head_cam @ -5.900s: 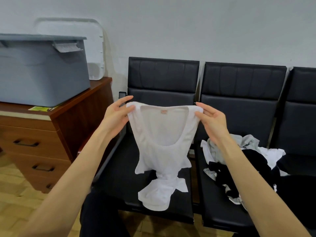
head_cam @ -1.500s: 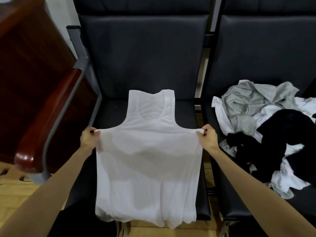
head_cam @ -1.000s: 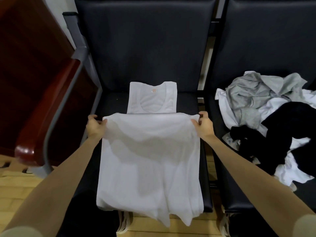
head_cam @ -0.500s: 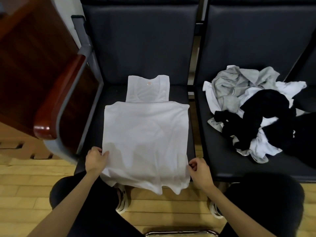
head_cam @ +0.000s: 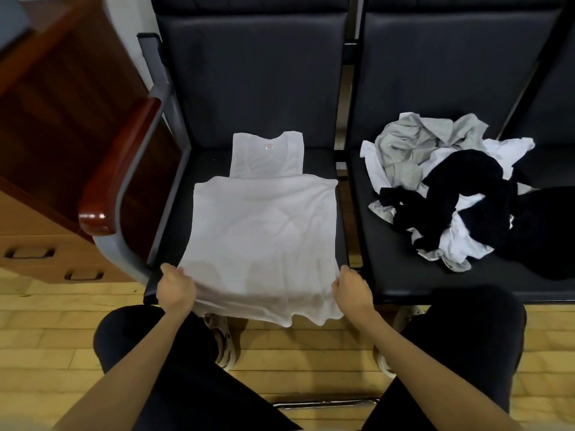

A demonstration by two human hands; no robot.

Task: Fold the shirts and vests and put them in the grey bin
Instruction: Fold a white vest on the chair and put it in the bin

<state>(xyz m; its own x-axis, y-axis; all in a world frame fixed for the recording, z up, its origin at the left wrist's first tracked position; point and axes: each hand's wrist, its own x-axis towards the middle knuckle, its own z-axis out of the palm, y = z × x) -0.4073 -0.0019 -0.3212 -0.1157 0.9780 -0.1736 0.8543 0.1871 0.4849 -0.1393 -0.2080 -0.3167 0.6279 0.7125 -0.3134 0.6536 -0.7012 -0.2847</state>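
Head view, looking down: nearest are the person's dark-trousered knees over a wooden floor. Just beyond them, the left hand and right hand sit well apart, each with fingers curled onto a near corner of the white vest — the left at the near-left edge, the right at the near-right. The vest lies spread on the left black seat, its hem hanging a little over the seat's front edge, its straps and neckline pointing far toward the backrest. To the right, on the neighbouring black seat, lies a rumpled pile of clothes — grey, white and black pieces tangled together. At far left stands a wooden cabinet, beside the seat's red-topped armrest.
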